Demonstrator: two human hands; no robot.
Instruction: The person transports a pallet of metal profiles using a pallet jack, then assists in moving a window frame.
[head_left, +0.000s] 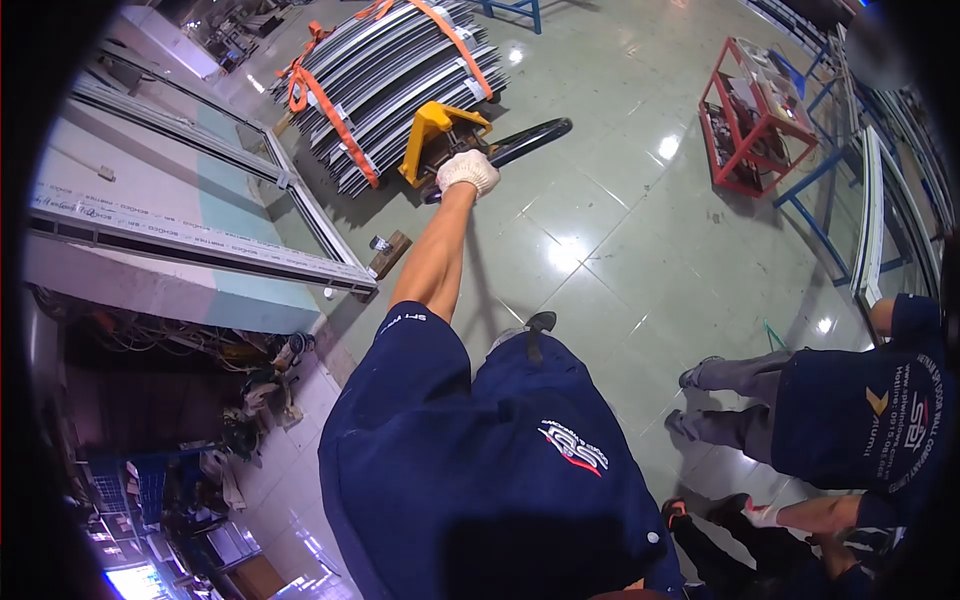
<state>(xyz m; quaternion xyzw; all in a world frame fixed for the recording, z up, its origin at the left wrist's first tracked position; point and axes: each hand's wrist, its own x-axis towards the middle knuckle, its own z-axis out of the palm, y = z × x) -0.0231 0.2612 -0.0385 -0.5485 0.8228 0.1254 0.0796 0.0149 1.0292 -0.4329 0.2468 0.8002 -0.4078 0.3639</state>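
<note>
My left hand (468,173), in a whitish work glove, is closed round the black handle (530,142) of a yellow pallet jack (432,130). That arm reaches straight forward from a dark blue sleeve. Just beyond the jack lies a large stack of long, curved grey and white profiles (385,85), bound with orange straps (340,125). The handle's black bar extends right of my glove. My right hand is not in view.
Long framed profiles (200,240) stand at the left, near a small wood block (390,255). A red cart (745,130) and blue racks (810,185) stand at the right. Co-workers in dark blue shirts (840,415) are at the lower right. The tiled floor (600,230) is shiny.
</note>
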